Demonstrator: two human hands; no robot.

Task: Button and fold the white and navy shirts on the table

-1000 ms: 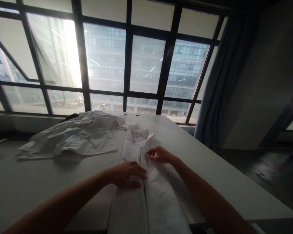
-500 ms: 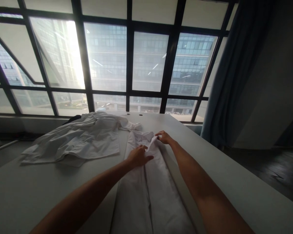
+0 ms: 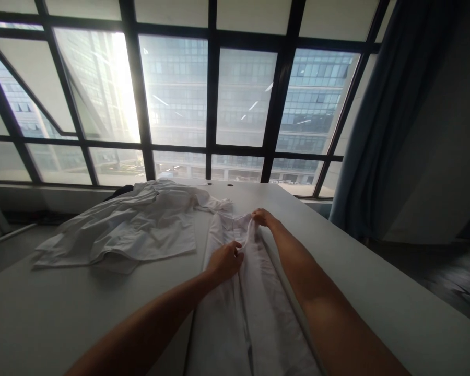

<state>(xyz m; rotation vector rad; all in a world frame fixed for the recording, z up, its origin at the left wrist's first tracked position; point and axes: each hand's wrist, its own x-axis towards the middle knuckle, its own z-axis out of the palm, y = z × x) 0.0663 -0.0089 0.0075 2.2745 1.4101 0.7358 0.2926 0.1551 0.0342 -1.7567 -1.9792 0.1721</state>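
A white shirt [image 3: 254, 308] lies folded into a long narrow strip down the middle of the grey table [image 3: 376, 282], collar end away from me. My left hand [image 3: 225, 259] is closed, pinching the shirt's front edge near its centre line. My right hand [image 3: 261, 217] is further out at the collar, fingers pinched on the fabric there. The cloth is lifted a little between the two hands.
A second white shirt [image 3: 129, 227] lies crumpled on the table's left far part. Large dark-framed windows [image 3: 211, 104] stand behind the table. A blue-grey curtain [image 3: 379, 130] hangs at the right, with dark floor beyond the table's right edge.
Both hands moved up the shirt toward the collar. The left hand went from lying flat to pinching the front edge; the right hand reached the collar and gripped it.
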